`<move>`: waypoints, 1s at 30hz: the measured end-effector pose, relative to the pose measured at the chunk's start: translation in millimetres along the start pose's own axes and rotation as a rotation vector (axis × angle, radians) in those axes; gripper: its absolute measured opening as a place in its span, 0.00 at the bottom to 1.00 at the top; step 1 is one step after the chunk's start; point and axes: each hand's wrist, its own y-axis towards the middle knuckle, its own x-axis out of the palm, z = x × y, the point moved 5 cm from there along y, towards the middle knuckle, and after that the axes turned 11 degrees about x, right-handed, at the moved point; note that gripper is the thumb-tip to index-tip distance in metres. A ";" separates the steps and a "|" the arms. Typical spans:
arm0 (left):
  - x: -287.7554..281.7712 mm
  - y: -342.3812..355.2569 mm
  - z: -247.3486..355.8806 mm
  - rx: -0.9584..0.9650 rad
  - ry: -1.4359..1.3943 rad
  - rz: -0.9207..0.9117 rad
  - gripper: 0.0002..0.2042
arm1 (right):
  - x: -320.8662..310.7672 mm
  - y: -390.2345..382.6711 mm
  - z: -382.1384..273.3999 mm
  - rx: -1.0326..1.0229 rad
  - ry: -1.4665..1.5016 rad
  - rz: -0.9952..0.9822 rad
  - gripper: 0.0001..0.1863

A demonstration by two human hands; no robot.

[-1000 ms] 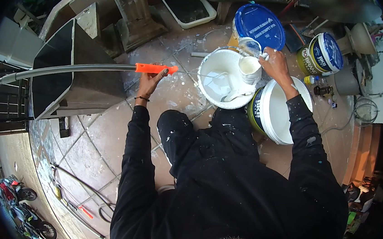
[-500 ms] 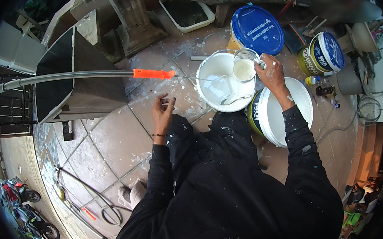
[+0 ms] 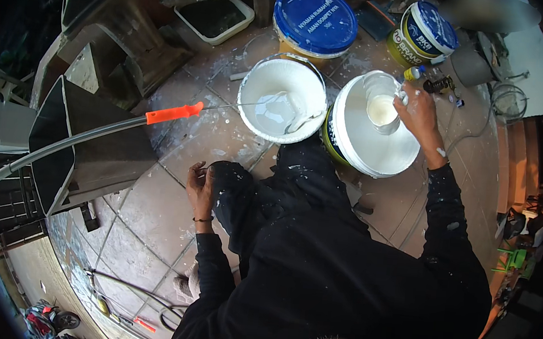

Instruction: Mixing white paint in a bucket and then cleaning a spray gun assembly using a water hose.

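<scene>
My right hand (image 3: pixel 419 115) grips a paint-smeared cup (image 3: pixel 382 108) by its side. Creamy white liquid shows in the cup, which is over the open white paint bucket (image 3: pixel 385 161) on the right; whether it touches the contents I cannot tell. To the left of that stands a white pail (image 3: pixel 279 131) with a wire handle and thin white paint inside. A paint-coated tool (image 3: pixel 298 123) leans inside the pail, its kind unclear. My left hand (image 3: pixel 200 186) hovers beside my left knee, fingers loosely bent and apart, holding nothing.
A grey tube with an orange grip (image 3: pixel 173 113) and thin rod reaches toward the pail from the left. Behind stand a blue-lidded bucket (image 3: pixel 315 19), a lidded paint tub (image 3: pixel 420 35) and a shallow basin (image 3: pixel 215 21). A dark angular container (image 3: pixel 102 148) is at left.
My right hand has carried the cup from above the white pail rightward to the open paint bucket. The left hand remains empty beside my knee. The whole view has shifted.
</scene>
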 end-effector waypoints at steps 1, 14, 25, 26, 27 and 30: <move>0.9 1.3 3.2 0.039 -0.020 -0.018 0.15 | 13.2 -6.9 7.9 0.003 -0.002 0.003 0.12; 6.9 -14.6 31.9 0.143 0.102 -0.018 0.16 | 182.2 -58.1 23.6 0.044 -0.417 -0.198 0.04; -4.4 -15.6 26.4 0.059 0.148 -0.031 0.14 | 243.1 -69.1 8.1 -0.046 -0.430 -0.496 0.05; -4.4 -14.2 29.0 0.072 0.145 -0.028 0.14 | 245.7 -67.8 4.4 -0.053 -0.410 -0.499 0.05; -4.7 -13.0 30.8 0.069 0.147 -0.029 0.14 | 249.2 -67.4 2.3 -0.030 -0.398 -0.540 0.05; -5.9 -10.5 36.2 0.091 0.150 -0.022 0.14 | 251.7 -66.2 -3.9 0.007 -0.352 -0.583 0.06</move>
